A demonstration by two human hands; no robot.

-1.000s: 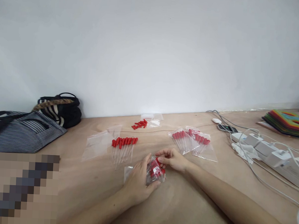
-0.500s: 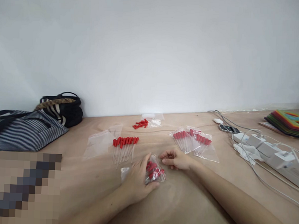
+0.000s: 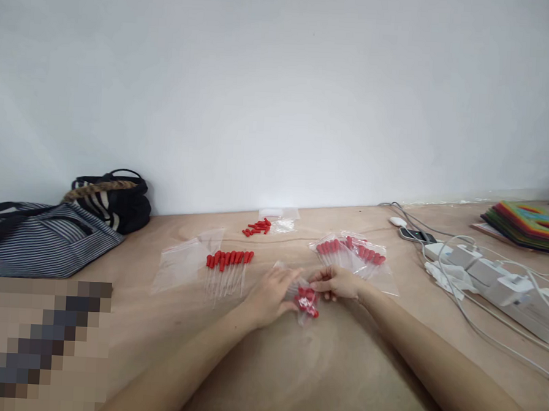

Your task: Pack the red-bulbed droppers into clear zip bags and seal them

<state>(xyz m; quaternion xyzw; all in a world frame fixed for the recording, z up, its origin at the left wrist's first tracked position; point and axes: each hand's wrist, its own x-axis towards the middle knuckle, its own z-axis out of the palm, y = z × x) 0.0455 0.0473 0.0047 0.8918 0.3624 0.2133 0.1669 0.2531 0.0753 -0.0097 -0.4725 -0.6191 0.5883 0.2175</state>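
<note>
A clear plastic bag with red-bulbed droppers (image 3: 306,300) lies at the middle of the table, between my hands. My left hand (image 3: 272,294) grips its left part, fingers over the top and thumb along the near side. At its right edge, the bent fingers of my right hand (image 3: 337,283) pinch the plastic. To the left lies a row of loose droppers (image 3: 228,261), red bulbs pointing away from me and clear tubes toward me. Beyond my right hand are filled bags of droppers (image 3: 368,254), overlapping each other.
A flat clear bag (image 3: 179,265) lies left of the row. Farther back are loose red bulbs (image 3: 257,228) and clear tubes (image 3: 283,224). Striped bag (image 3: 56,243) and black bag (image 3: 127,204) stand at left. Power strip (image 3: 505,285), cables, phone (image 3: 418,236) and coloured sheets (image 3: 529,225) occupy the right.
The bag of droppers has shifted right and slightly away from me together with my left hand. My right hand has moved a little right and now touches the bag's edge.
</note>
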